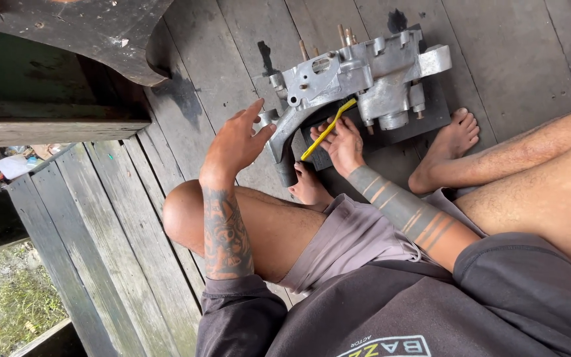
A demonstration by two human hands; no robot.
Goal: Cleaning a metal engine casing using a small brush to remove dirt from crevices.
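on the plank floor (232, 39), between the person's bare feet, a grey metal casing (358, 76) sits on a dark mat (434, 112). the left hand (236, 142) lies open, fingers spread against the casing's lower arm, steadying it. the right hand (343, 144) is closed around a yellow brush (327, 129), bristles at the casing's underside. it looks like scrubbing; the next stroke wants the casing kept braced.

Setting: an open-air wooden porch or deck serving as a makeshift repair spot. Evidence: weathered grey floor planks (127, 218) (gaps between the boards), grass (1, 297) visible below the edge, and a bare aluminium engine casing (358, 76) lying on a dark mat (431, 116) on the floor.
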